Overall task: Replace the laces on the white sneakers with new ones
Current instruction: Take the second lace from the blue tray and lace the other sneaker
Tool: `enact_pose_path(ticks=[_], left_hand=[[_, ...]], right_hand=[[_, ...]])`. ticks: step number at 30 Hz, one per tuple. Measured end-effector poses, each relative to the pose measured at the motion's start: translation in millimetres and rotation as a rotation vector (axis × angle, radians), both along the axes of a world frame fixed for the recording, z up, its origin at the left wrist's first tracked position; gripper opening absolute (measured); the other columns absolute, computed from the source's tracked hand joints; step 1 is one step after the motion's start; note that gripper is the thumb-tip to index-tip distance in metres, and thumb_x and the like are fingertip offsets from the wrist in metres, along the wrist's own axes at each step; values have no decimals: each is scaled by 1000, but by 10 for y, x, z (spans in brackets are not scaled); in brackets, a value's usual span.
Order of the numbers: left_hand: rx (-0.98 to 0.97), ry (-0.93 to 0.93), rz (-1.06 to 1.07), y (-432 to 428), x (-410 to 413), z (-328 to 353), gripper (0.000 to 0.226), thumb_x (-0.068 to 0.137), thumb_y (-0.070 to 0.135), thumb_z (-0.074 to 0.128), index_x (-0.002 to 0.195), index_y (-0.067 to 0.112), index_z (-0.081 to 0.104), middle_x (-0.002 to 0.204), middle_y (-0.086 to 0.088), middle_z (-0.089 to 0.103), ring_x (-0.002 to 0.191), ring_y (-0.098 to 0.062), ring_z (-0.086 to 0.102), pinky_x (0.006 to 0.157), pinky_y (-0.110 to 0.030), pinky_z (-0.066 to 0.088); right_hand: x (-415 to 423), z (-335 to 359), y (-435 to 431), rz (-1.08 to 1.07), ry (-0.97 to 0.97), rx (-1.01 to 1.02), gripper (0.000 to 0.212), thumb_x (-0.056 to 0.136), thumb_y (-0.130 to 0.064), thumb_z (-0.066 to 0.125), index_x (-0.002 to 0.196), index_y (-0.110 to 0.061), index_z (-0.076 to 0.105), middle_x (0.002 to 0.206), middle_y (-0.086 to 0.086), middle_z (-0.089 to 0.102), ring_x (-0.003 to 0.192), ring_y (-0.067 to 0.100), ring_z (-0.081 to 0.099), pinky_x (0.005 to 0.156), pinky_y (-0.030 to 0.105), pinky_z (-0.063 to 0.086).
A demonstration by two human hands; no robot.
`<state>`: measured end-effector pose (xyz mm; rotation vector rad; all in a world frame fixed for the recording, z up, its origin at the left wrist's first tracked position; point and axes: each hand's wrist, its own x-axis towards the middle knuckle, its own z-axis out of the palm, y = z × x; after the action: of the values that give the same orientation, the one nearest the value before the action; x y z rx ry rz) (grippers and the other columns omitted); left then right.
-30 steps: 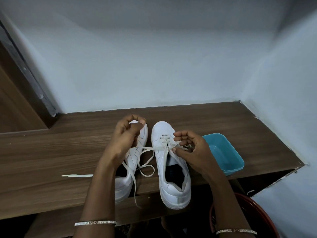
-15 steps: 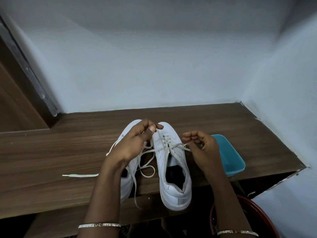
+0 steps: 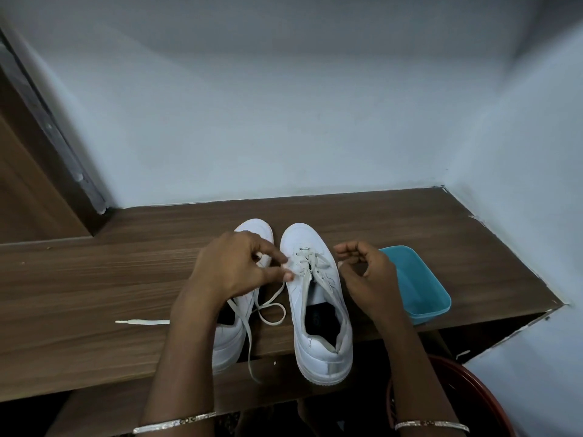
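Two white sneakers stand side by side on the wooden shelf, toes away from me. The right sneaker has a white lace crossed through its upper eyelets. My left hand pinches that lace at the sneaker's left eyelets. My right hand, fingers curled, holds the lace's other end beside the sneaker's right side. The left sneaker is partly hidden under my left arm. A loose lace length loops between the sneakers and hangs over the shelf's front edge.
A lace tip lies flat on the shelf left of my left arm. A teal plastic tub sits just right of my right hand. A dark red basin is below the shelf at lower right. Walls close in behind and to the right.
My left hand has moved right from over the left sneaker to the right sneaker's eyelets. My right hand has drawn its lace end out to the right of the sneaker.
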<state>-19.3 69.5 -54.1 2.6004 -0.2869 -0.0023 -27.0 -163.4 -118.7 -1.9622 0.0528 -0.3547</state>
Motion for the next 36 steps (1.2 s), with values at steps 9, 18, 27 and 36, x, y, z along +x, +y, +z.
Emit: enact_pose_path(ticks=[9,18,27,36], left_hand=[[76,56,-166,-149,89,-185,33,69,51,83,100,45,75,88,17,58,92,-2,54,73,-28,44],[-55,-18,-113,-179,101,-249,12,81,50,73,94,51,75,89,22,73,85,-2,63,76,-32,53],[-883,81,-57,-220,84,-239,17,101,11,51,92,3,63,100,-2,77,90,-9,70,80,-31,52],[-1172,132,143,-220,86,-182,25,103,24,50,80,16,57,52,6,33,43,-9,24,42,-19,24]], right_hand=[[-13,-49,40,198,-69,-228,55,92,7,45,129,-30,63,116,-10,65,102,4,59,85,14,48],[-26,-47,80,142,-35,-108,27,95,-18,63,121,-28,67,115,-15,66,96,-2,61,81,20,53],[-7,-73,67,85,14,-110,27,97,-12,56,117,-25,69,105,-14,70,96,-1,64,85,24,54],[-14,10,64,160,138,56,40,86,-32,76,124,-36,63,110,-14,67,97,3,62,83,23,53]])
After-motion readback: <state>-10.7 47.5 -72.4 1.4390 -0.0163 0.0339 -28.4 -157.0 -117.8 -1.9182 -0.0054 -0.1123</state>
